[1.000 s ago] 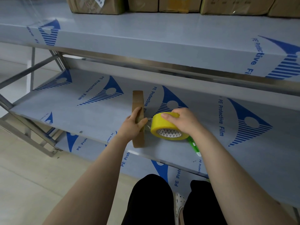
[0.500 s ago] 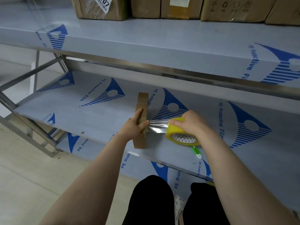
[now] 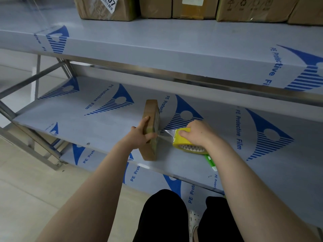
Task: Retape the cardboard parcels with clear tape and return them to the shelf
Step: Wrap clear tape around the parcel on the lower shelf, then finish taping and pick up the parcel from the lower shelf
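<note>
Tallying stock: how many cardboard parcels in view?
6 parcels: five on the top shelf, one held upright by the left hand on the middle shelf; more may be hidden.

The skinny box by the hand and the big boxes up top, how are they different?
The skinny box is thin and stands on edge; the big boxes are much thicker. The left hand holds the skinny box on the middle shelf; the big boxes rest untouched on the top shelf. All are brown cardboard.

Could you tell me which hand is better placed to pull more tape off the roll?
Right. The right hand grips the yellow tape roll, its strip stretched to the parcel, which the left hand steadies upright.
</note>
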